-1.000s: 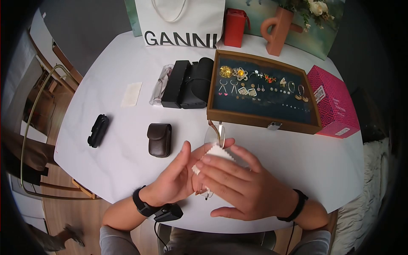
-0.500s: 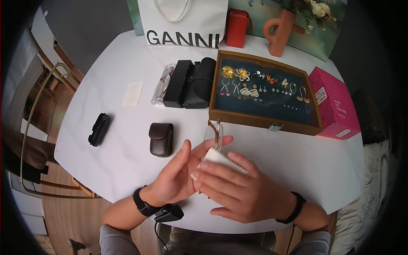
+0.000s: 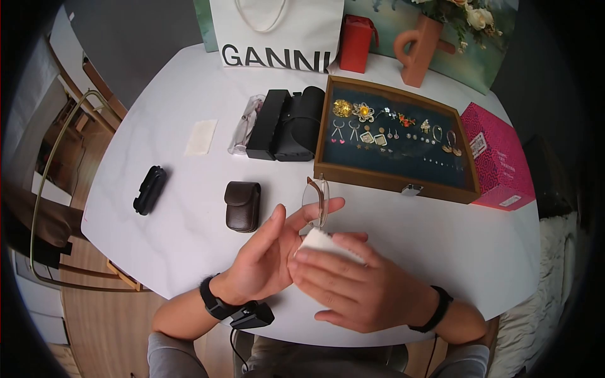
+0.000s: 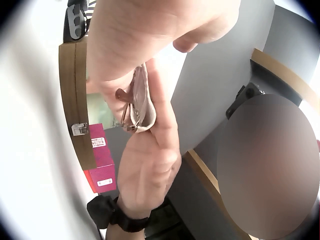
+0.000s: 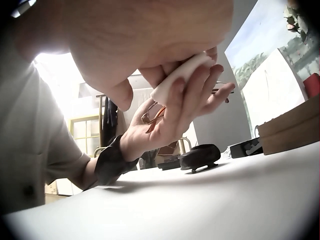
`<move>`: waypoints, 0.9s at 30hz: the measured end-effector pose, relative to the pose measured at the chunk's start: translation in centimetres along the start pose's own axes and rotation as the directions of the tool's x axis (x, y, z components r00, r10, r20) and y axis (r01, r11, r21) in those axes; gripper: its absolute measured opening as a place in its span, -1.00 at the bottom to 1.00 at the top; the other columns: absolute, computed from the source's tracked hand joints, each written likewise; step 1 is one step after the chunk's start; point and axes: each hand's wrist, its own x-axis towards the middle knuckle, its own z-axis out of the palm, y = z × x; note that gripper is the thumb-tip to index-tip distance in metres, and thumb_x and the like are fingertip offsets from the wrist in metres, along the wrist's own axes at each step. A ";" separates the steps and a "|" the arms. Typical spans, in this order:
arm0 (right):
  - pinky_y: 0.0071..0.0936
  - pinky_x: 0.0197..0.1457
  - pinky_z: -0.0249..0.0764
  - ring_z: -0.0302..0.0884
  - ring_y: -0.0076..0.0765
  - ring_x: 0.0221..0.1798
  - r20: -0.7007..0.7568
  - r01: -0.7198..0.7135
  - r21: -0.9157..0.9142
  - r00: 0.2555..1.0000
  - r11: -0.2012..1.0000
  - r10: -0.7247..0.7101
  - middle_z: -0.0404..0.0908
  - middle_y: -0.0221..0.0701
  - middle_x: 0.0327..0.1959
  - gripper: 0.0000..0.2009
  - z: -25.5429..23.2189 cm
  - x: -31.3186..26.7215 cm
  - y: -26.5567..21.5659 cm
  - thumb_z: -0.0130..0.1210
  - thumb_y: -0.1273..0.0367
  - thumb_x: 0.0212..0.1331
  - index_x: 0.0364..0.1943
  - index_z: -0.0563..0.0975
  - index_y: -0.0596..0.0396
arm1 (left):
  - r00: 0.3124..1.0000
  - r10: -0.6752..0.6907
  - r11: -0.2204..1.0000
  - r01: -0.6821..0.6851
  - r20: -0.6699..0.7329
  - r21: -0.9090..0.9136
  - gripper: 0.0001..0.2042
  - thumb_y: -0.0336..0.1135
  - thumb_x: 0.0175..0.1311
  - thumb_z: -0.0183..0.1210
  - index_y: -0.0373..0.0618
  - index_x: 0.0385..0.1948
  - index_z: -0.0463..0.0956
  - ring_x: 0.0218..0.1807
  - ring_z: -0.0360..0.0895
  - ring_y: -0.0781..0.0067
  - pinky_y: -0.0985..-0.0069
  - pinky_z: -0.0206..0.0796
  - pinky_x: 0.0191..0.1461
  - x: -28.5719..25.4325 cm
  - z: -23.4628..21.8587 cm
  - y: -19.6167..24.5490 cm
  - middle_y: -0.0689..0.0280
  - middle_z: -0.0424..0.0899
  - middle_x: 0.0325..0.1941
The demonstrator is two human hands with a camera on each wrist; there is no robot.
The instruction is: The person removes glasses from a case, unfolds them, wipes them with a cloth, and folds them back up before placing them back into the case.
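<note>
Wire-rimmed eyeglasses (image 3: 321,203) with brown temple tips lie against my left hand (image 3: 261,264), whose fingers are extended behind them and whose thumb stands away. My right hand (image 3: 372,293) presses a cream cloth (image 3: 324,244) onto the eyeglasses with nearly straight fingers, its thumb apart. In the left wrist view the cloth (image 4: 148,111) wraps round a lens between the two hands. The right wrist view shows the cloth (image 5: 180,80) between the palms and an orange-brown temple tip (image 5: 156,120) below it. The lower part of the eyeglasses is hidden in the head view.
A brown leather case (image 3: 242,206), a black case (image 3: 149,190) and a second cloth (image 3: 201,137) lie to the left. Behind stand black cases (image 3: 299,129), a wooden jewellery box (image 3: 365,179), a pink box (image 3: 501,157), a paper bag (image 3: 283,31) and a vase (image 3: 421,50).
My right hand has slid slightly down and right with the cloth, whose edges have shifted, so more of the eyeglasses' upper part shows. My left hand stays nearly in place.
</note>
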 end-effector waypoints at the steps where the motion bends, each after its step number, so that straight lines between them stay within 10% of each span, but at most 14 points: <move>1: 0.01 0.49 0.13 0.37 -0.19 0.37 0.032 0.051 0.033 0.998 0.998 -0.052 0.53 -0.20 0.19 -0.48 0.2 -0.1 -0.1 0.22 0.13 0.09 0.06 0.57 0.24 | 1.000 0.000 1.000 0.000 -0.001 0.000 -0.14 0.42 0.41 -0.40 -0.10 0.52 -0.20 0.45 0.29 -0.10 0.18 0.25 0.43 0.1 -0.1 0.0 -0.23 0.23 0.44; 10: 0.00 0.47 0.12 0.42 -0.26 0.35 -0.019 -0.096 -0.045 0.995 0.994 0.095 0.55 -0.31 0.22 -0.53 -1.0 0.2 0.3 0.14 0.09 0.24 0.08 0.58 0.15 | 0.999 -0.017 0.996 0.021 -0.048 0.084 -0.13 0.42 0.40 -0.39 -0.09 0.53 -0.24 0.45 0.28 -0.11 0.21 0.24 0.44 -0.4 -1.7 -1.0 -0.21 0.21 0.46; 12: -0.02 0.49 0.12 0.40 -0.21 0.36 -0.014 -0.053 -0.022 0.998 0.998 0.053 0.54 -0.25 0.21 -0.49 -0.7 0.1 0.3 0.18 0.10 0.17 0.08 0.56 0.22 | 0.942 0.220 0.843 -0.053 0.254 -0.535 -0.13 0.41 0.41 -0.37 -0.10 0.53 -0.24 0.40 0.37 -0.07 0.20 0.26 0.42 0.2 -3.9 -3.1 -0.14 0.30 0.42; 15: -0.03 0.51 0.12 0.37 -0.16 0.37 0.038 0.018 0.021 0.999 1.000 -0.019 0.51 -0.20 0.22 -0.43 -0.4 0.0 -0.2 0.22 0.10 0.09 0.08 0.54 0.28 | 0.999 0.047 0.998 -0.048 -0.022 -0.046 -0.14 0.38 0.42 -0.34 -0.12 0.52 -0.25 0.29 0.50 0.00 0.18 0.30 0.38 0.1 0.0 -0.2 -0.05 0.42 0.33; 22: 0.05 0.51 0.12 0.35 -0.13 0.39 0.015 -0.084 -0.029 0.996 0.996 0.084 0.52 -0.16 0.19 -0.46 -1.3 0.3 0.2 0.20 0.10 0.11 0.04 0.56 0.28 | 1.000 0.021 1.000 -0.021 0.001 0.016 -0.16 0.38 0.43 -0.36 -0.09 0.52 -0.22 0.44 0.31 -0.08 0.14 0.23 0.44 0.1 -1.9 -1.0 -0.14 0.26 0.44; 24: 0.06 0.51 0.11 0.34 -0.13 0.39 0.013 -0.078 -0.025 0.997 0.997 0.079 0.52 -0.16 0.19 -0.45 -1.1 0.2 0.1 0.21 0.10 0.11 0.04 0.56 0.28 | 0.860 0.319 0.808 -0.027 0.399 -0.589 -0.17 0.38 0.43 -0.38 -0.07 0.52 -0.21 0.50 0.19 -0.11 0.14 0.20 0.47 1.2 -4.9 -3.5 -0.19 0.17 0.48; 25: 0.07 0.51 0.10 0.34 -0.12 0.39 0.011 -0.073 -0.018 0.997 0.997 0.074 0.53 -0.16 0.19 -0.45 -1.0 0.2 0.1 0.21 0.09 0.11 0.04 0.56 0.29 | 0.859 0.320 0.808 -0.027 0.399 -0.588 -0.17 0.38 0.43 -0.38 -0.07 0.52 -0.21 0.50 0.19 -0.11 0.14 0.20 0.47 0.9 -3.6 -2.6 -0.19 0.17 0.48; 27: 0.07 0.51 0.09 0.33 -0.13 0.40 0.044 -0.029 0.015 0.999 0.999 0.028 0.52 -0.17 0.21 -0.43 -0.6 0.1 -0.2 0.21 0.09 0.10 0.07 0.55 0.29 | 0.999 0.053 0.998 -0.052 0.013 -0.021 -0.16 0.38 0.42 -0.37 -0.07 0.52 -0.22 0.48 0.24 -0.09 0.15 0.22 0.45 0.0 -0.1 -0.1 -0.20 0.17 0.48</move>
